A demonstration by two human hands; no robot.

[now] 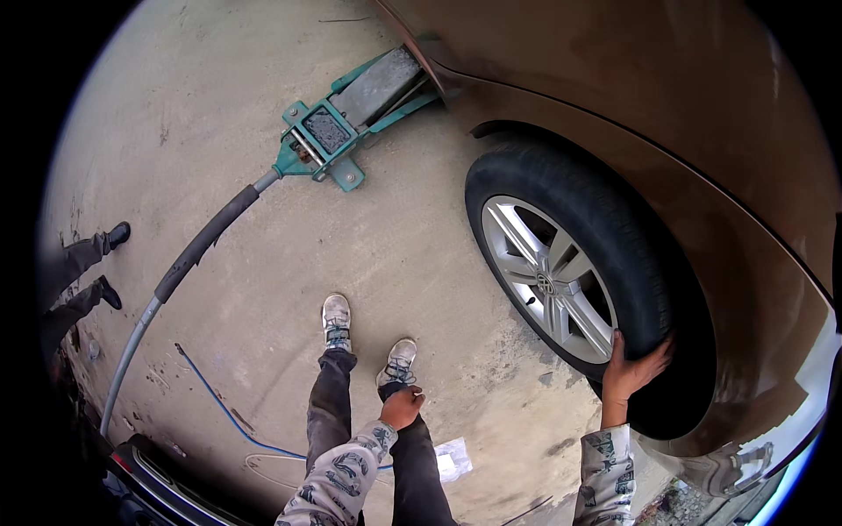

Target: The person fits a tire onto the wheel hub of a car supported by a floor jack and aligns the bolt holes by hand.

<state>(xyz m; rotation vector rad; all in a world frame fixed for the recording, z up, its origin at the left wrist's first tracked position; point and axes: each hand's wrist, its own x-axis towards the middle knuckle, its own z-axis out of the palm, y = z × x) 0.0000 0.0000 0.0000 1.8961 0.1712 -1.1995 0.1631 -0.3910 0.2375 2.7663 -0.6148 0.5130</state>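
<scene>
A wheel with a black tire (605, 219) and a silver spoked rim (548, 280) sits in the arch of a brown car (745, 131). My right hand (633, 373) grips the tire at its near edge, thumb on the sidewall and fingers over the tread. In front of my leg hangs my left hand (403, 409), curled closed; whether anything small is inside it, I cannot make out. It is apart from the wheel.
A teal floor jack (324, 136) reaches under the car's side, its long handle (206, 241) curving toward the lower left. A blue hose (219, 399) and a whitish sheet (453, 460) lie on the concrete. Another person's legs (83, 259) show at far left, above a dark car's corner (145, 469).
</scene>
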